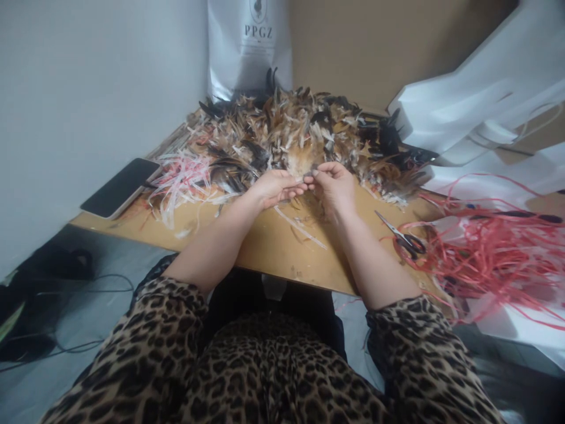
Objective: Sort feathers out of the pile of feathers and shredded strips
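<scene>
My left hand (279,187) and my right hand (336,185) meet above the table, fingertips almost touching. Between their pinched thumbs and fingers is the small dark base of what looks like a feather (308,175). Pale tan fluff (304,156) shows just beyond the fingertips; whether it belongs to the held piece or to the heap behind, I cannot tell. A large heap of brown, black and tan feathers (265,126) lies right behind my hands. Under them, a thin white strip (302,228) rests on the wooden table (273,253).
Scissors (404,235) lie to the right, beside a tangle of red plastic strings (498,259). Pink and white strips (183,182) and a dark-screened phone (121,187) are at the left. A silver bag (251,59) stands behind the heap, with white bags (481,88) at right.
</scene>
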The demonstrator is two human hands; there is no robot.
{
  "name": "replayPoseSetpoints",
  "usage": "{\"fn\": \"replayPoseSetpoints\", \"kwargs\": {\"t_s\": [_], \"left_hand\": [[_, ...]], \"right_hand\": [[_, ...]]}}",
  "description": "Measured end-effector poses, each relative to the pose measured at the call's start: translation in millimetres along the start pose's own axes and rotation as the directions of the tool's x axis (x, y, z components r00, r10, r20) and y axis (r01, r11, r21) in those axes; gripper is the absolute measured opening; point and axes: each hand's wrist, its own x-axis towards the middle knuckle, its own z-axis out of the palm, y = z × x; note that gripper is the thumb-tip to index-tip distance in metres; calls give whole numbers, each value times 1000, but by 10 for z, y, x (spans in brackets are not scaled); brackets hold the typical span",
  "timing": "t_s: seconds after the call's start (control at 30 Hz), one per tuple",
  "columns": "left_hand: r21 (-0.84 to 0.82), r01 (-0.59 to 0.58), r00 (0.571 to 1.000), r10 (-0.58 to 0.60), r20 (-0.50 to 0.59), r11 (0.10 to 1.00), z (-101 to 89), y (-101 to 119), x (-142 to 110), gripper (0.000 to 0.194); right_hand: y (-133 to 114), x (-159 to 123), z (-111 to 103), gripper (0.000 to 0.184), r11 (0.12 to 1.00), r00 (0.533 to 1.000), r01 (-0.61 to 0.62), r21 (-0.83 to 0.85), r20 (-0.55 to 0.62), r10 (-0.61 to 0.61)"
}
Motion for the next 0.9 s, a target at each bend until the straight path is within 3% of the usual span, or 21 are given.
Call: {"fn": "replayPoseSetpoints", "kwargs": {"t_s": [0.3,0.53,0.6,0.7,0.9], "left_hand": [[131,-47,997,55,-61,990,29,38,-28,11],[-143,-91,991,76,-106,986,-62,168,-16,16],[-198,-84,992,63,-113,977,-75,186,-8,15],[-222,-75,993,52,-109,972,-74,191,2,15],[-225,-66,992,39,-121,972,-57,171,0,16]], "right_hand": [[-3,0,-20,22,998,999,40,-50,11,-39],[-173,29,-109,24,989,990,-143,-46,-17,142],[-185,29,-147,20,978,986,-162,-134,21,166],[-118,41,-209,17,934,991,-73,-350,82,109],[127,104,-221,19,734,987,129,-667,155,-33]]}}
